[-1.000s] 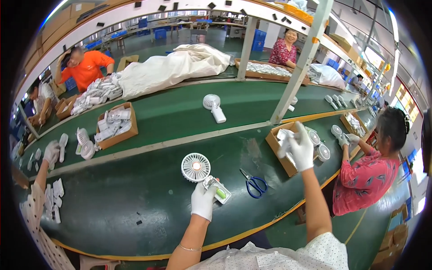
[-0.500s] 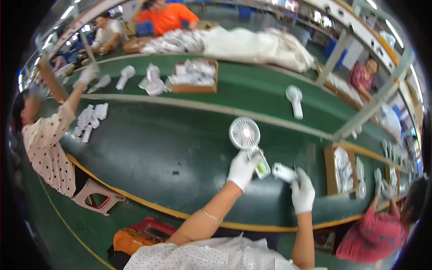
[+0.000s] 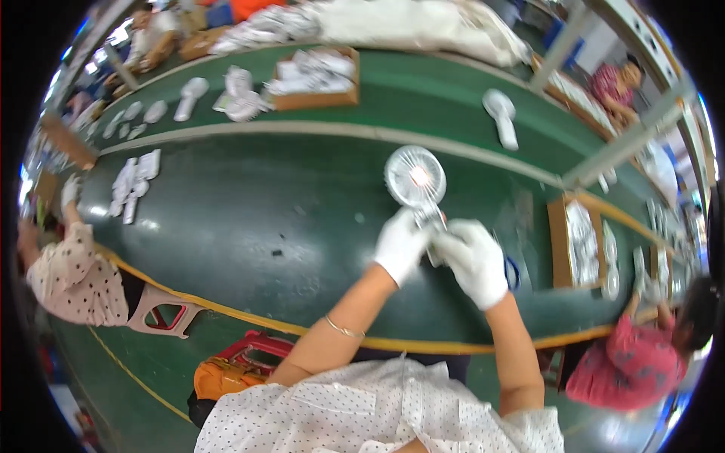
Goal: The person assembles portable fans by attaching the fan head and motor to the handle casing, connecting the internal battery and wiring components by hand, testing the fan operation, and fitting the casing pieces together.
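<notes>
Okay, left hand (image 3: 402, 243) grips the white fan (image 3: 414, 177) by its handle, over the green bench (image 3: 317, 234). Right hand (image 3: 473, 260) at the handle too; can't tell its grip, fingertips hidden.

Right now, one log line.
left hand: holding white fan | right hand: at fan's lower end, grip hidden | blue scissors: beside right hand

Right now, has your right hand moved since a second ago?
Yes, the right hand has moved left, away from the nearby cardboard box, to the white fan.
</notes>
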Motion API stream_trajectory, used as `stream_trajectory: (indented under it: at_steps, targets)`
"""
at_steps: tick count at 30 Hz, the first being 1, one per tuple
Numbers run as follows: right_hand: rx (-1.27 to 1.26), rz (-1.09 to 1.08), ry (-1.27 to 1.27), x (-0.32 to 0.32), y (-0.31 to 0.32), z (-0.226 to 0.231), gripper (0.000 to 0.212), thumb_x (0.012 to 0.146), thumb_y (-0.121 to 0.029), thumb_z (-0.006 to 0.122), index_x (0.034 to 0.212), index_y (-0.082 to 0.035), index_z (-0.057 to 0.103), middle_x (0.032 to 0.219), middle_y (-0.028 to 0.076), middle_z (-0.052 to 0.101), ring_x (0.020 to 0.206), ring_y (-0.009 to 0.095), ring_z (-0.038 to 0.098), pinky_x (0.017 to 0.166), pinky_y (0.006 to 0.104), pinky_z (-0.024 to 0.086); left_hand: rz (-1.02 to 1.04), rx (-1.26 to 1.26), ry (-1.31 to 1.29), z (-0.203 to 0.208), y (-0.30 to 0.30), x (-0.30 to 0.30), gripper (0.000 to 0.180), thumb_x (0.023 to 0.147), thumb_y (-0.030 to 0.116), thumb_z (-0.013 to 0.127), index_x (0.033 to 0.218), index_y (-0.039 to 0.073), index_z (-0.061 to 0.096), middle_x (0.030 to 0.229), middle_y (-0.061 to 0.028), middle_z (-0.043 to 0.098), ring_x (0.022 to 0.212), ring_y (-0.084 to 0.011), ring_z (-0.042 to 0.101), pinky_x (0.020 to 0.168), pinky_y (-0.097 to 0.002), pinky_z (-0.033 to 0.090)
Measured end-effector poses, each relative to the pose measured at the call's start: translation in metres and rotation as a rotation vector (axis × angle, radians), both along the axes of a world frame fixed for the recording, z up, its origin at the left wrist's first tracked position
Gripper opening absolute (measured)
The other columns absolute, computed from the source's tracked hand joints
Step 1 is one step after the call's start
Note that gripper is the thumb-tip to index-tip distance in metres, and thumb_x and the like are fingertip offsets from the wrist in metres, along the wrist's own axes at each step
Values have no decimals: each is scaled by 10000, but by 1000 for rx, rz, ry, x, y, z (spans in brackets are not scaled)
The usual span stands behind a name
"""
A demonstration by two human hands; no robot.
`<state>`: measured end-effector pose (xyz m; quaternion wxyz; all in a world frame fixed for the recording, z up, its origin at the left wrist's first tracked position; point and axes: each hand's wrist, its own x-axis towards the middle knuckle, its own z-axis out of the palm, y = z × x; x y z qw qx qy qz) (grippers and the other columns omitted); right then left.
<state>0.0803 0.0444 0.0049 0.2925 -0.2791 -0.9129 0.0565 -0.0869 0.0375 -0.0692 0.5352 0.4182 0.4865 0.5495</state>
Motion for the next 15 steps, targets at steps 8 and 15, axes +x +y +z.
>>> stream_trajectory:
  at_steps: [8,15]
  targets:
    - [16,-17,-41,9,-7,-4,215,695,-18,726,889,-99,682,917,103,649,857,318,649,735,410,546,-51,14,-17,-4,-14,16,285,950,223,646,1144,16,618,1051,-138,704,969,-207,668,882,-355,509]
    - [-450,-202,169,5,-1,-15,82,808,-28,705,888,-38,713,854,103,662,762,242,681,693,327,542,-57,-18,60,-4,-10,13,283,958,148,612,1193,-9,601,1113,-100,691,1021,-156,649,917,-317,505]
